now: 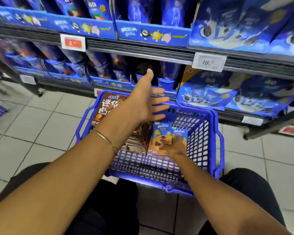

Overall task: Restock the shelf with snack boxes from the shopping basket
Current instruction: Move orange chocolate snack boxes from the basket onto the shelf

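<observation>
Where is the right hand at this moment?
Head view: the right hand is down inside the basket, at its right side, gripping a blue box beside the brown boxes.

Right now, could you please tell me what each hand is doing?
Left hand: open, holding nothing.
Right hand: grips a small blue snack box.

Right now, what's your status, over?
Left hand open, above the basket. Right hand grips a small blue snack box inside. Path to the lower shelf looks clear.
</observation>
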`<state>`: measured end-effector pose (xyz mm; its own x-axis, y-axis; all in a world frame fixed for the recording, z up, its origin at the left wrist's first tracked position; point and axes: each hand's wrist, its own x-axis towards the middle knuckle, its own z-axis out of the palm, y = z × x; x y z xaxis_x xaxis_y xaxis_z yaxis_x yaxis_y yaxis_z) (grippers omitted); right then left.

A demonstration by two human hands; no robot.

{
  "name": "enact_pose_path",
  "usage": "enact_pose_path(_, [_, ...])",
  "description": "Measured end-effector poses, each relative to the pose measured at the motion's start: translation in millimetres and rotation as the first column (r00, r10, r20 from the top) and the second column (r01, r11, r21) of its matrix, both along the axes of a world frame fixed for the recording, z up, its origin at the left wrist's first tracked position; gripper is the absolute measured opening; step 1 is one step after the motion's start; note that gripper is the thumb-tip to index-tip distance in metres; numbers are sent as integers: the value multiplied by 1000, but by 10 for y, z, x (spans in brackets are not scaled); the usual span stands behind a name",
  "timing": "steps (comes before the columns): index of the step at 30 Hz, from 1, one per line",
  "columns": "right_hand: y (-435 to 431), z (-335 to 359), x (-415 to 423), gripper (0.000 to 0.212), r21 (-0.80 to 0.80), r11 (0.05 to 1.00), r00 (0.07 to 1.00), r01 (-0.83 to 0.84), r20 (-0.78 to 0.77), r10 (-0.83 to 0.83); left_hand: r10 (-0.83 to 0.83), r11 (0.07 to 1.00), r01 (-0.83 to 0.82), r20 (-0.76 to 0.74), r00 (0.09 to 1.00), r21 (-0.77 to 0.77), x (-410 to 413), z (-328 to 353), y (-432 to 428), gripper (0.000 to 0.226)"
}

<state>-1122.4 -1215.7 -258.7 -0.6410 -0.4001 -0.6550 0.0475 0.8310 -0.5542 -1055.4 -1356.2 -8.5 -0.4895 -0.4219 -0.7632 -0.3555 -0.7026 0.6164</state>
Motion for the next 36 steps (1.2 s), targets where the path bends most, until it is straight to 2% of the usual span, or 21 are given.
enact_pose_path(2, [71,-7,-38,29,-32,999,994,24,106,-21,5,1000,-4,17,1000,-25,13,2,2,81])
enact_pose_path(4, [138,-29,-58,18,-51,998,993,27,118,-21,14,999,-13,22,1000,-34,18,9,9,80])
enact_pose_path(6, [213,-10,-67,22,-41,997,992,58,112,-53,7,999,-6,27,1000,-46,16,13,29,80])
enact_pose_path(9, [291,44,-81,42,40,996,989,79,119,-83,-17,997,21,48,999,-79,17,-3,63,79])
enact_pose_path(11, [287,77,-22,42,73,984,946,165,269,-178,-32,995,38,58,998,-94,23,-3,97,75])
enact_pose_path(14, [259,135,160,90,147,970,871,194,429,-239,-33,996,38,57,998,-82,43,-2,143,75])
enact_pose_path(16, [232,121,237,89,109,965,829,237,496,-259,-24,996,27,39,999,-80,64,7,147,78])
enact_pose_path(18, [212,147,236,76,85,947,786,309,538,-304,-8,996,10,27,1000,-84,81,20,123,82])
enact_pose_path(21, [251,292,135,59,67,946,774,316,559,-298,11,995,-7,39,999,-104,101,44,86,83])
enact_pose_path(25, [352,701,12,36,-60,896,719,439,622,-311,-22,980,41,99,995,-194,124,15,49,71])
enact_pose_path(27, [421,916,23,30,-141,879,729,456,626,-277,-35,967,71,150,988,-245,133,-13,57,65])
enact_pose_path(31, [512,1377,140,34,-365,830,755,422,649,-99,-152,931,215,221,963,-297,137,-79,146,78])
enact_pose_path(33, [503,1583,180,45,-485,803,814,345,581,1,-223,928,264,178,958,-263,131,-116,226,72])
enact_pose_path(36, [438,1779,221,44,-606,761,909,229,413,55,-219,946,208,-14,976,-250,139,-136,316,36])
